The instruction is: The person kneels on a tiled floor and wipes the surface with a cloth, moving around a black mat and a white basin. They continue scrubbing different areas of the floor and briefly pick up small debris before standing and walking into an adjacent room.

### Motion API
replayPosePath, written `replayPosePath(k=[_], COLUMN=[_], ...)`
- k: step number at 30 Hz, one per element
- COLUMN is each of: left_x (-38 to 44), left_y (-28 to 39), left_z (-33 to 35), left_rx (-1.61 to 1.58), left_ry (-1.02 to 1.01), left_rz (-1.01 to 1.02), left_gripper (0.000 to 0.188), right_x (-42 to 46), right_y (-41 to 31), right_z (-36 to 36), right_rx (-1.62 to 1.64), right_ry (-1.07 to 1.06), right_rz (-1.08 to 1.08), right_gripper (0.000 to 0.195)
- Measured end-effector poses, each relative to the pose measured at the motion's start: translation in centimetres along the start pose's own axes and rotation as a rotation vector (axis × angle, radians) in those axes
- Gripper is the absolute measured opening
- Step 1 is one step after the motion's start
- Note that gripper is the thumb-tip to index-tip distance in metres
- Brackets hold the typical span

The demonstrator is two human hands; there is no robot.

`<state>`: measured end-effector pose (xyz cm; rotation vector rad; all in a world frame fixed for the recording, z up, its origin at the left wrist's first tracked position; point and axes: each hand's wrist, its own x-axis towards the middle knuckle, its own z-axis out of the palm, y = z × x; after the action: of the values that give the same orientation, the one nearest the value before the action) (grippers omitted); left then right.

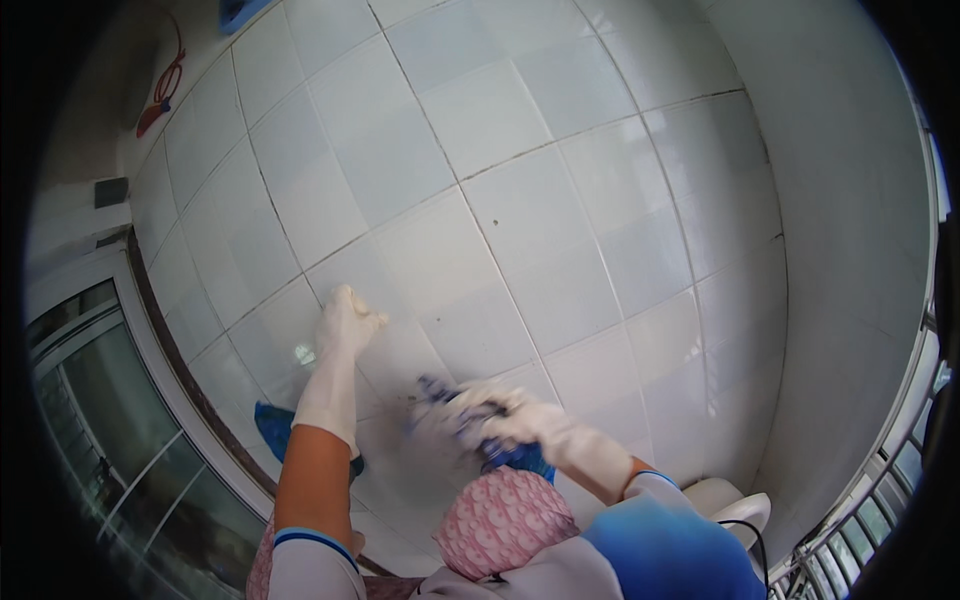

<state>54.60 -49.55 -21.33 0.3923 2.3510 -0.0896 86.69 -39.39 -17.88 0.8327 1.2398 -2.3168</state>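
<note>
My left hand (346, 322), in a long cream rubber glove, is curled into a fist and rests on the tiled floor (420, 247). No object shows in it. My right hand (510, 416), gloved the same way, grips a crumpled blue-and-white cloth (461, 420) against the tiles close to my body. Both the hand and the cloth are blurred. Just behind the cloth is a knee in pink patterned fabric (504, 521). Blue foot coverings (274, 433) show beside my left forearm, and more blue shows under the right hand.
At left stands a glass sliding door (127, 405) with a pale frame. A red cord (169, 82) lies near the far-left wall, with a blue object (238, 13) at the top. A white basin-like container (731, 504) and metal railing (832, 562) are at lower right. Dark specks (495, 222) dot the floor.
</note>
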Motion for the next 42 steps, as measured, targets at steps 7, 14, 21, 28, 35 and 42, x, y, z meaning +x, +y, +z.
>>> replayPosePath(k=[7,14,21,28,35,42], left_x=[1.6,2.0,0.9,2.4,3.6,6.8], left_y=[-0.6,-1.2,0.9,-0.7,-3.4,-4.4], left_z=[0.6,1.0,0.8,3.2,2.5,4.1], left_rx=[0.056,0.047,0.05,-0.299,-0.145,-0.057], left_ry=[-0.002,0.026,0.035,0.05,0.068,0.076], left_rz=[0.005,0.072,0.109,0.239,0.129,0.255], left_gripper=[0.063,0.06,0.055,0.05,0.052,0.057], right_x=[-11.2,-6.1,5.7,2.7,-16.3,-12.5], right_y=[-6.3,-7.5,-9.5,-2.1,0.6,1.8], right_z=[-19.1,-19.0,-6.8,3.0,-11.3,-15.7], right_rx=[0.034,-0.654,-1.062,-0.837,0.437,-0.508], right_ry=[0.95,1.34,0.916,0.146,0.789,1.644], right_rz=[-0.2,-0.252,-0.57,-0.28,-0.577,-0.111], right_gripper=[0.055,0.083,0.038,0.065,0.083,0.092])
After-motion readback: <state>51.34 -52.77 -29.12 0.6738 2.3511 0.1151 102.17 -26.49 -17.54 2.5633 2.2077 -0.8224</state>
